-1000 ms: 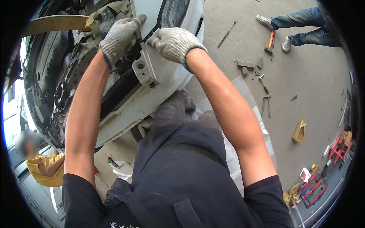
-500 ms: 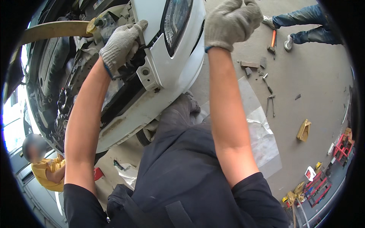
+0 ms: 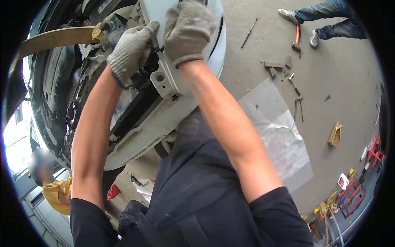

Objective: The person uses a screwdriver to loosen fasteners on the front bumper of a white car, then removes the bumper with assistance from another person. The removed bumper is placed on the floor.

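Note:
My left hand, in a pale knitted work glove, is closed at the inner edge of a car's white front body panel. Its curled fingers hide whatever lies in their grasp. Close beside it, my right hand, gloved in the same way, forms a fist above the panel and covers most of the headlight. Whether something is inside that fist cannot be seen. Below the hands, a white mounting tab with round holes juts from the panel. The open engine bay lies to the left.
A curved tan strip crosses the engine bay. On the floor at right lie a plastic sheet, a hammer, a thin rod and several blocks. A person's legs stand far right; a person in yellow is lower left.
My right hand has moved left, from beside the car to over the headlight, close to my left hand. The left hand keeps its place. The view has shifted slightly.

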{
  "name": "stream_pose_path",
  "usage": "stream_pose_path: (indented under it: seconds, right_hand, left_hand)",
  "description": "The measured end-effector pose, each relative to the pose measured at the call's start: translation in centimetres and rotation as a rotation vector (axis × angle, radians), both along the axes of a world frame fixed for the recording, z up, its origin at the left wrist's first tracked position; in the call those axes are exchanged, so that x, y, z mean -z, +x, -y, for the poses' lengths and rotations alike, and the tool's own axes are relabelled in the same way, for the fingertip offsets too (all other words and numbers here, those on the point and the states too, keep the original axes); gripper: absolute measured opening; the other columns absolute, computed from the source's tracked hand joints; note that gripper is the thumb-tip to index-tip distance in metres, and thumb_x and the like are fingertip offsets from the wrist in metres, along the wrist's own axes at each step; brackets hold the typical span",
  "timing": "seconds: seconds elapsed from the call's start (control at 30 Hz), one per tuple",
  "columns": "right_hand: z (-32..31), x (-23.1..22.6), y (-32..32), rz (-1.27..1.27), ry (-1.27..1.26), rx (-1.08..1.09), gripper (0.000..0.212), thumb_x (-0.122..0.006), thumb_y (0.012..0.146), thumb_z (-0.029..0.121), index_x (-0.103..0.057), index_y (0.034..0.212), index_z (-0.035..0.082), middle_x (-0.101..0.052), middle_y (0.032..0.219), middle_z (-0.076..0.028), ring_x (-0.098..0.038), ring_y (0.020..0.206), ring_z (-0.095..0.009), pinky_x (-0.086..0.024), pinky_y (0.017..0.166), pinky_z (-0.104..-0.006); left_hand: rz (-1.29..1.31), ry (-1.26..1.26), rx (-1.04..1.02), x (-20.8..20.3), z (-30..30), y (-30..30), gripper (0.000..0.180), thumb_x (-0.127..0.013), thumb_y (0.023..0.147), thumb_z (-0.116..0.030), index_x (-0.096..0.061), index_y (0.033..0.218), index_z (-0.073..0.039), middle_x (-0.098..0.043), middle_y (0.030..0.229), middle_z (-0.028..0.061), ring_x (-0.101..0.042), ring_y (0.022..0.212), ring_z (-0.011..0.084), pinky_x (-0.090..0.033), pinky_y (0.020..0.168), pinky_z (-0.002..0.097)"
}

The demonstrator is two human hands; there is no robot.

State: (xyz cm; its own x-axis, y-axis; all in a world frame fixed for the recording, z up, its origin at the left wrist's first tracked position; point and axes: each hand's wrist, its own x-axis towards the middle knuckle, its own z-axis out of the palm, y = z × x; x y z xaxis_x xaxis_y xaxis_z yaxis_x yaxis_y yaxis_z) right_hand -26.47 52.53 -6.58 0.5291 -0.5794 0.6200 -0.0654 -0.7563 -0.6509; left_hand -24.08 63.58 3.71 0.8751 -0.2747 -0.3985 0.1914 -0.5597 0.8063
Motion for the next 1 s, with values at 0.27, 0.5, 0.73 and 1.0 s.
stream_pose_path:
  seconds: [0.27, 0.5, 0.73, 1.0]
  right_hand:
    - [4.5, -3.8, -2.0, 0.200, 0.125, 0.105, 0.039, -0.058, 0.095, 0.025, -0.054, 0.124, 0.001, -0.057, 0.122, -0.020, -0.051, 0.119, -0.041, -0.029, 0.108, -0.0562]
    - [0.4, -2.1, -1.1, 0.020, -0.054, 0.195, 0.072, -0.061, 0.095, 0.034, -0.032, 0.152, 0.002, -0.044, 0.149, -0.018, -0.041, 0.138, -0.033, -0.025, 0.117, -0.0491]
    - [5.4, 0.7, -6.2, 0.167, 0.387, 0.134, 0.044, -0.048, 0.104, 0.036, -0.056, 0.121, -0.004, -0.056, 0.121, -0.020, -0.053, 0.114, -0.036, -0.042, 0.100, -0.0440]
    - [3.3, 9.1, -6.7, 0.048, 0.707, 0.187, 0.042, -0.045, 0.104, 0.033, -0.054, 0.123, -0.003, -0.059, 0.117, -0.023, -0.057, 0.109, -0.036, -0.044, 0.098, -0.0447]
  left_hand:
    - [-0.006, -0.028, 0.048, 0.3, -1.5, -0.1, 0.044, -0.061, 0.098, -0.048, -0.062, 0.087, -0.005, -0.041, 0.051, -0.0053, -0.029, 0.036, 0.0048, -0.022, 0.035, 0.0218]
    - [0.031, -0.043, 0.072, 0.2, -0.7, -0.6, 0.043, -0.061, 0.098, -0.047, -0.061, 0.087, -0.006, -0.041, 0.051, -0.0052, -0.030, 0.037, 0.0054, -0.022, 0.035, 0.0236]
    - [-0.105, -0.030, 0.036, -0.6, -1.3, -0.7, 0.041, -0.060, 0.098, -0.045, -0.064, 0.100, -0.004, -0.048, 0.055, -0.0037, -0.037, 0.039, 0.0066, -0.028, 0.037, 0.0227]
    - [0.158, 0.032, 0.187, -0.3, -1.4, -2.6, 0.046, -0.069, 0.088, -0.018, -0.057, 0.128, 0.001, -0.067, 0.093, 0.0053, -0.061, 0.071, 0.0103, -0.050, 0.060, 0.0254]
